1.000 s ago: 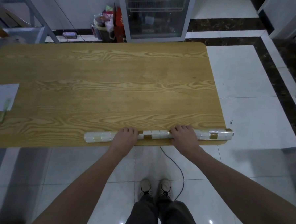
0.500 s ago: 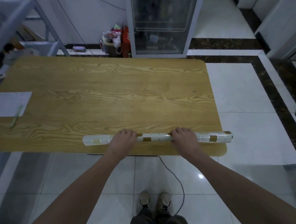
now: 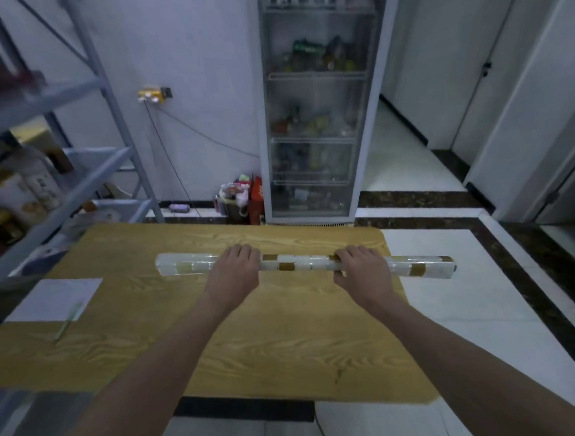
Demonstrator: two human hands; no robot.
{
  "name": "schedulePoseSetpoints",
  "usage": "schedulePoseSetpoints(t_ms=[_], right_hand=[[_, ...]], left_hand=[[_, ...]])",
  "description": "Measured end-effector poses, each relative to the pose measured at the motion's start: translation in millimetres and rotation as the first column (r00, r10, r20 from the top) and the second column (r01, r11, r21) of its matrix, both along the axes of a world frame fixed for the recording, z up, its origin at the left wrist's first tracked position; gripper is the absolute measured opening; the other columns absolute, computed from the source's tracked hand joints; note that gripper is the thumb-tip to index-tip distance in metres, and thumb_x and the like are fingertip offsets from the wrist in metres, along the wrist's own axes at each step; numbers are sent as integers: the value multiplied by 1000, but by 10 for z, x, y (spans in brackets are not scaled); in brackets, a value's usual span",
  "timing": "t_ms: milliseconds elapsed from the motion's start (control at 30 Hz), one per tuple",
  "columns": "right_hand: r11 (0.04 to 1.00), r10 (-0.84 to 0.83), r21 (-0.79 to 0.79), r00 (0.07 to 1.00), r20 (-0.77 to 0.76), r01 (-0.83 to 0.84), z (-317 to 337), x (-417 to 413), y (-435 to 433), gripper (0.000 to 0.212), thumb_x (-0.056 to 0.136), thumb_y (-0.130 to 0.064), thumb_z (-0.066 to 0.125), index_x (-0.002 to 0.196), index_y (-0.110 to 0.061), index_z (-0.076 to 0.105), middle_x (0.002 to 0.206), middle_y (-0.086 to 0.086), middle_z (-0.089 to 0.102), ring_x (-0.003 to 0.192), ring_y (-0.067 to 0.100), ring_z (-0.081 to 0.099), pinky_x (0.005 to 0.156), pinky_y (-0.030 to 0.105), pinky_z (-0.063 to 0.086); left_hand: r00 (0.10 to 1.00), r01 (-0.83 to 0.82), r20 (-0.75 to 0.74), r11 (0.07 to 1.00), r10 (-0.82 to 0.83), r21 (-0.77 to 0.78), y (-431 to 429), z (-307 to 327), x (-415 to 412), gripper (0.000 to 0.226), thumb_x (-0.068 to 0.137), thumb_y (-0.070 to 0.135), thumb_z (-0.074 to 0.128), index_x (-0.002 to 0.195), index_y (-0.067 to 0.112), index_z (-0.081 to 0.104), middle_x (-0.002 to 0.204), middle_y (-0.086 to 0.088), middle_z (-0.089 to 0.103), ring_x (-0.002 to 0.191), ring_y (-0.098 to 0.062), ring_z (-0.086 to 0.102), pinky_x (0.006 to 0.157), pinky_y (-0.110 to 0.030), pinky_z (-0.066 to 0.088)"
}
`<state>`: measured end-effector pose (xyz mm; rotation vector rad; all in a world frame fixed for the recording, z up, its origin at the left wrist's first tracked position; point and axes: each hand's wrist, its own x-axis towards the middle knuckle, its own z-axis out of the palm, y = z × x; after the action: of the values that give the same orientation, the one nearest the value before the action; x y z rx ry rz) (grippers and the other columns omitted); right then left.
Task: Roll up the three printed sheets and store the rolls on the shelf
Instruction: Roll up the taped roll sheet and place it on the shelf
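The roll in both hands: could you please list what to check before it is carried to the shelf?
1. Left hand grips the roll: ok.
2. Right hand grips it too: ok.
3. Roll wound tight, no loose edge showing: ok.
4. Roll lifted clear of the table: cannot tell.
5. Free space on the shelf, whose tiers hold boxes: cannot tell, too blurred.

Both arms stretched forward, left hand (image 3: 237, 270) and right hand (image 3: 362, 269) each curled over the roll (image 3: 302, 263), knuckles up.
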<state>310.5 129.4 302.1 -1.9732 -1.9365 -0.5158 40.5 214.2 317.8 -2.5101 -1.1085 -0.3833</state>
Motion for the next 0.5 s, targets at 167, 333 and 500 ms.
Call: schedulePoseSetpoints(t_ms=[167, 333, 500], right_hand=[[991, 2, 135, 1000, 13, -4, 651, 62, 82, 34, 65, -20, 85, 95, -14, 71, 88, 3, 70, 79, 25, 66, 74, 39, 54], [963, 0, 270, 1000, 29, -8, 1398, 96, 173, 34, 71, -28, 86, 98, -14, 71, 94, 4, 72, 85, 26, 68, 78, 41, 55], [930, -24, 367, 995, 93, -12, 1948, 70, 219, 26, 78, -29, 79, 98, -16, 70, 95, 2, 72, 87, 23, 68, 83, 40, 55]], left_hand=[[993, 40, 107, 996, -49, 85, 110, 680, 31, 28, 71, 7, 73, 98, 5, 65, 89, -12, 67, 83, -29, 63, 77, -40, 56], [986, 63, 137, 972, -95, 226, 248, 1414, 13, 36, 72, 10, 76, 106, 5, 65, 97, -13, 68, 87, -30, 64, 83, -43, 55], [976, 71, 176, 956, -125, 285, 304, 1861, -63, 36, 77, 14, 77, 110, 6, 65, 101, -12, 69, 91, -28, 65, 87, -45, 56]])
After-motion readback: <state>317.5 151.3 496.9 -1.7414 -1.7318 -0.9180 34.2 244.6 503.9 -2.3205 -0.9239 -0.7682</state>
